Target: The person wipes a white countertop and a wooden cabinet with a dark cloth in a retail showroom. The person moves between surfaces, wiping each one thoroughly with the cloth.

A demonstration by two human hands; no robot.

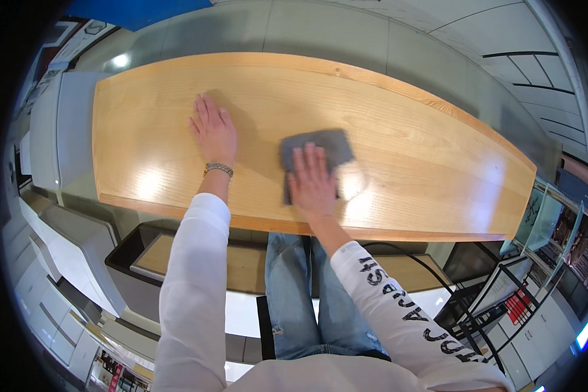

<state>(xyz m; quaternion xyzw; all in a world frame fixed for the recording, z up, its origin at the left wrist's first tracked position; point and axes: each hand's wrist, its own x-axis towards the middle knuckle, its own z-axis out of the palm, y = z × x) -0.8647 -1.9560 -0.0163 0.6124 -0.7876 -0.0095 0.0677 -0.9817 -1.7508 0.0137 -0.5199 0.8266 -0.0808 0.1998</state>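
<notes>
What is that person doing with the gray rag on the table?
A person is leaning over a long wooden tabletop. Their right hand lies flat on a gray cloth, pressing it against the wood near the middle. Their left hand rests flat on the bare wood beside it, with a bracelet on that wrist. The wood looks shiny under the lights.

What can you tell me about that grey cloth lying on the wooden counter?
The grey cloth is a soft, matte, dark grey rag, roughly rectangular and spread flat, with one edge trailing down toward the person. It lies on the light wooden counter, a little right of its middle. The right hand rests palm down on its near part, fingers spread, hiding that portion; the far corners stay in view. The left hand lies flat on bare wood beside it, not touching it.
</notes>
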